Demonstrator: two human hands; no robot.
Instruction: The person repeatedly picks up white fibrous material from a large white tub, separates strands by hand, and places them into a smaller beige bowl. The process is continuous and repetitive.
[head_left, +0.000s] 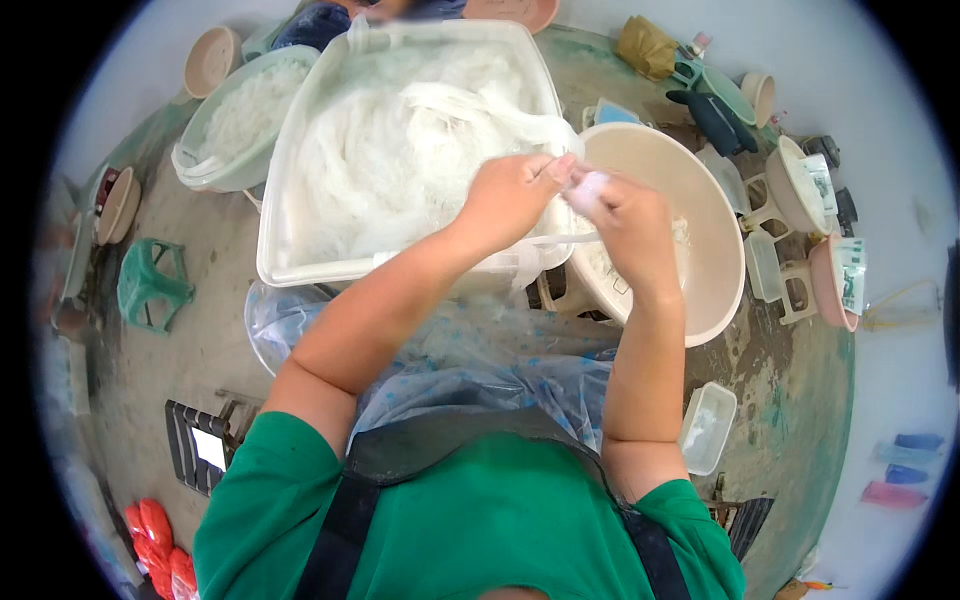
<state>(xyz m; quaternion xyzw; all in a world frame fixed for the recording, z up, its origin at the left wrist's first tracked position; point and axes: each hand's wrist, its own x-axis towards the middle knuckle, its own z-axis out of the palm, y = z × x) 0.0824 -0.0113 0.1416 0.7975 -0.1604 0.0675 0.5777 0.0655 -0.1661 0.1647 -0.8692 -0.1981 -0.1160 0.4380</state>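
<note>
Over the right rim of a large white plastic tub (274, 247), my left hand (510, 191) and my right hand (634, 225) meet at the fingertips. Between them they pinch the end of a wet white strand (536, 127), which runs out of the tub. Motion blurs the fingers of my right hand, and a whitish lump shows between them. Tangled white stringy material (375, 157) fills the tub in cloudy liquid. Below my right hand stands a large beige basin (705, 270), partly hidden by my forearm, with pale strands (600, 259) inside.
A pale green oval basin (184, 161) heaped with white material stands at the left. Green stool (154, 285) and black slatted seat (195, 446) are on the floor. Basins on stools (799, 187) line the right wall. A clear plastic box (709, 427) lies by my right elbow. Another person's arm (386, 9) shows at the top.
</note>
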